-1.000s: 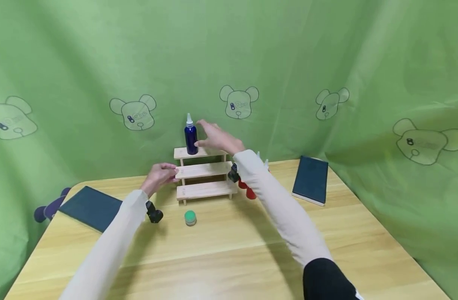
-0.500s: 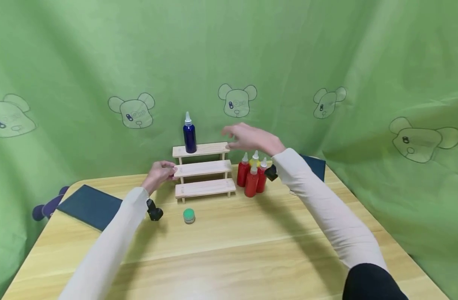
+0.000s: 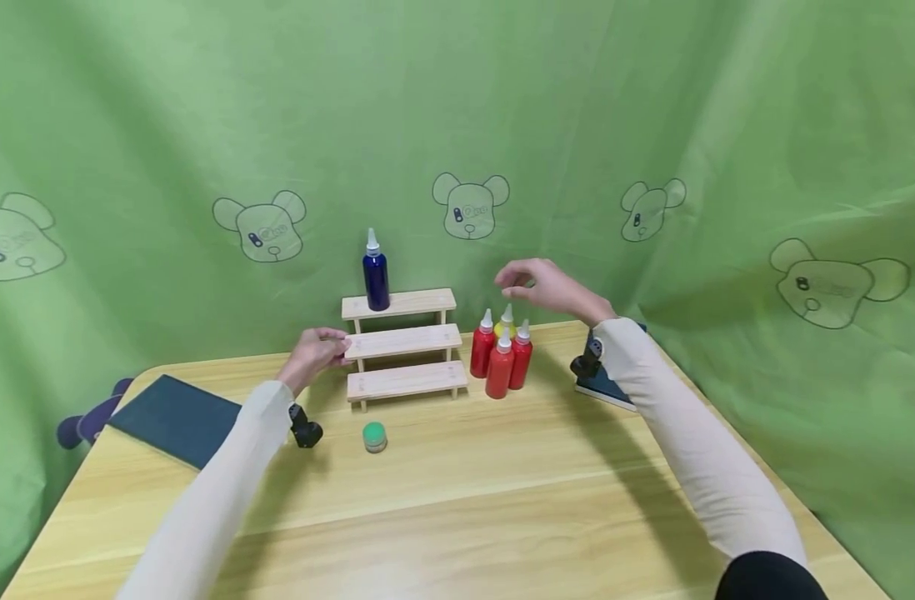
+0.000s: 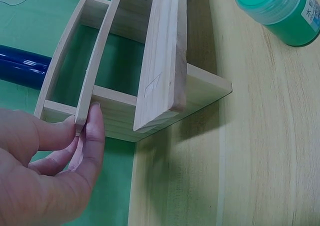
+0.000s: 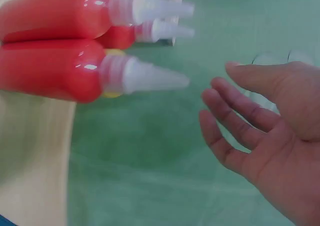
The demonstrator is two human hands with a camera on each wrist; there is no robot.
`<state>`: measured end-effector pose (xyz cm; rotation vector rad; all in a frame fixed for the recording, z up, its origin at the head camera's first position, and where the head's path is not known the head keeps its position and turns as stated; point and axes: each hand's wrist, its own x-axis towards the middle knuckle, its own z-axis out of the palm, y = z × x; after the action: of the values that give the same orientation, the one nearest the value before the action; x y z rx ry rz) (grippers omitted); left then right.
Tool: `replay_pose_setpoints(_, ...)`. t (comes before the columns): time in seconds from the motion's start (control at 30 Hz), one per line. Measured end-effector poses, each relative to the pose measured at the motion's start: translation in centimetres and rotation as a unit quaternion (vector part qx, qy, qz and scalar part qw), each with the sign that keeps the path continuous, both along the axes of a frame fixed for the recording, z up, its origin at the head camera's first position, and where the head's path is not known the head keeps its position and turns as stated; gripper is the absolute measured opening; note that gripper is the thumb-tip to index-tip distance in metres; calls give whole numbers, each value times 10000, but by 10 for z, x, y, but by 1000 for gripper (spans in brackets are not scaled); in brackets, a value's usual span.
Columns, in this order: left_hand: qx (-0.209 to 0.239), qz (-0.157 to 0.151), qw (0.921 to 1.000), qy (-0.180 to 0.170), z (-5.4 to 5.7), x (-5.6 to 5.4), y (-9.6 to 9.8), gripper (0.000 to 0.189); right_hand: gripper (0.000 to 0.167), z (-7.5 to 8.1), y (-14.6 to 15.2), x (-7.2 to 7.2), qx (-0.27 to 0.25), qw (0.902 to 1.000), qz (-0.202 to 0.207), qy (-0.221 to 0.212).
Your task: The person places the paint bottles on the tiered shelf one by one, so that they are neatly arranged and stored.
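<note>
My left hand pinches the left end of the middle step of a three-step wooden display stand; in the left wrist view thumb and fingers close on the board's edge. A dark blue squeeze bottle with a white nozzle stands upright on the top step, toward its left end. My right hand hovers behind and above a cluster of squeeze bottles, fingers loosely bent with nothing between them. Three are red bottles, and a yellow bottle is mostly hidden behind them. In the right wrist view, the white nozzles point toward my fingers.
A small jar with a green lid sits in front of the stand. One dark book lies at the table's left, another dark book at the right, partly behind my right forearm. A green curtain hangs behind the table.
My right hand has moved right, away from the blue bottle to above the red and yellow bottles, uncovering them. My left hand stays on the stand, and the blue bottle remains on the top step.
</note>
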<state>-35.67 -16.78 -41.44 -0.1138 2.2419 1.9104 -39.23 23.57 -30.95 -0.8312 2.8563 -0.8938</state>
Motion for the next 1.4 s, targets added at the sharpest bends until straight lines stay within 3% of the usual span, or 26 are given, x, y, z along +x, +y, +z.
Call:
replay_pose_setpoints(0.2, 18, 86, 10000, 14, -2, 0, 1, 41, 25, -21, 25, -12, -456, 9981, -188, -363)
replay_pose_setpoints(0.53, 62, 45, 10000, 52, -3, -1, 6, 43, 44, -49, 51, -10, -1052, 9863, 16, -1270)
replay_pose_setpoints(0.77, 0, 7, 9997, 224, 3, 2, 11, 35, 45, -76, 64, -11, -1376, 9832, -142, -1192)
replay_pose_setpoints(1.0, -150, 90, 9998, 100, -3, 0, 17, 39, 49, -90, 64, -19, -1503, 9797, -28, -1329)
replay_pose_setpoints(1.27, 0, 106, 9999, 103, -9, -2, 22, 39, 37, -105, 67, -25, -1193, 9876, 186, -1007)
replay_pose_setpoints(1.4, 36, 126, 9998, 168, -10, -3, 23, 39, 35, -104, 64, -25, -1224, 9892, 33, -802)
